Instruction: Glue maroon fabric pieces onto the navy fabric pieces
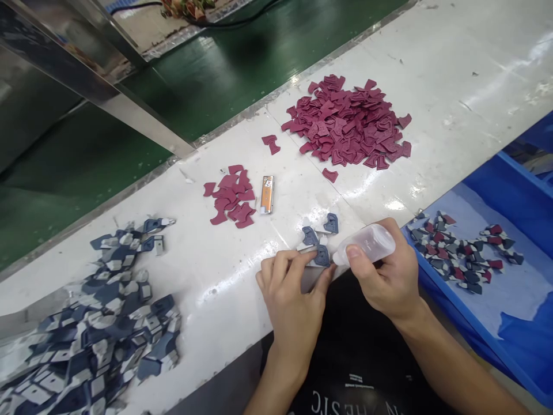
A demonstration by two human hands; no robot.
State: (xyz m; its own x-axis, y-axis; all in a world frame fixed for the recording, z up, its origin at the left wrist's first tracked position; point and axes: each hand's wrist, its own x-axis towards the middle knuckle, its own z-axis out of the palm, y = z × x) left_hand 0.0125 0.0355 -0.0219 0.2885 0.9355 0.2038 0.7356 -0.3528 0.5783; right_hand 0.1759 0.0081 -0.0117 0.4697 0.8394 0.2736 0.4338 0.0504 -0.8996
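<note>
Clear plastic bottle (367, 243) lies near-horizontal in right hand (389, 276), fingers wrapped round it, nozzle pointing left at blue piece (322, 255). Left hand (291, 288) pinches that piece w/ fingertips at near edge of white counter (453, 86), palm down.

Clear squeeze bottle (367, 242) against blue piece (322, 255)

Blue-grey pile (86, 328) cut off at left edge — bottle (367, 243) tip hidden.
</note>
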